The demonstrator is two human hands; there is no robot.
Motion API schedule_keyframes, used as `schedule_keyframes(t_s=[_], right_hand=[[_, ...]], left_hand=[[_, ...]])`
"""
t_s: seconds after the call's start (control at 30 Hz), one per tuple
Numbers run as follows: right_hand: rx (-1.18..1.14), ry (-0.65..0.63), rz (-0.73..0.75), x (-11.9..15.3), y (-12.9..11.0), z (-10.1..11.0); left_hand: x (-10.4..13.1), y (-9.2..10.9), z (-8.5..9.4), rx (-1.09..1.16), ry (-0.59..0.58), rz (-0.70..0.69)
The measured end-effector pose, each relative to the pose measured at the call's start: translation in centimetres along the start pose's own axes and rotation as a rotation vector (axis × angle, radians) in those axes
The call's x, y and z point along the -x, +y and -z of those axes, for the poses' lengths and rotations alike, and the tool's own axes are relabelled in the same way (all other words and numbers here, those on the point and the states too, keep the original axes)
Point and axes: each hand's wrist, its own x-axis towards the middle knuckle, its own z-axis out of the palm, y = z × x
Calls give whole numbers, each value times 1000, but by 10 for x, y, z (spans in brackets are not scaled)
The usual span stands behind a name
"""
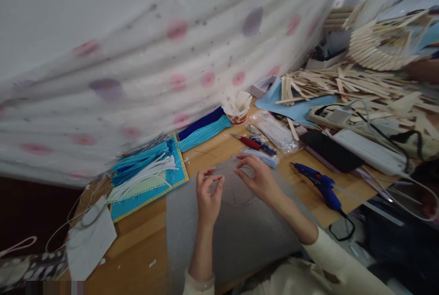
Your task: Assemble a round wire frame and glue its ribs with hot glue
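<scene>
- Cream sleeves (346, 258) are seen nearest the camera, with both forearms stretched over a grey mat (240, 249) on the table (133, 249).
- At far left, blue and white stems (144, 167) are piled on a blue board (147, 202), well apart from the hands.
- Between the hands and slightly toward the camera, a faint thin ring (237, 190) is seen on the mat. For fine work here, it would best be kept flat, with the wrists steadied and only light fingertip pressure used, since so thin a form could probably be bent easily.
- By the left hand (209, 190), held at the ring's left, thumb and forefinger are brought almost together. Whether a fine strand is pinched there cannot be told.
- By the right hand (259, 178), reached in from the ring's right, a clear gap is left between thumb and forefinger. Nothing can be made out in that gap, and contact with the ring cannot be confirmed.
- Farther right, a blue glue gun (317, 183) is laid on the table, touched by neither hand; its cord is best kept clear of the right forearm.
</scene>
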Motion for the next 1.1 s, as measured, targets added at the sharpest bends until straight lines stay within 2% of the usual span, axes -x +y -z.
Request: schedule_keyframes(t_s=[0.37,0.7,0.9,1.1], right_hand=[[4,-9,-18,1,-3,3],[14,0,-9,1,-4,8],[88,17,-9,13,-14,30],[198,18,-48,54,-17,62]], left_hand=[[0,3,0,22,-43,1],[0,1,-2,47,-30,5],[-1,-2,-4,94,-28,32],[-1,-4,-6,104,-31,42]])
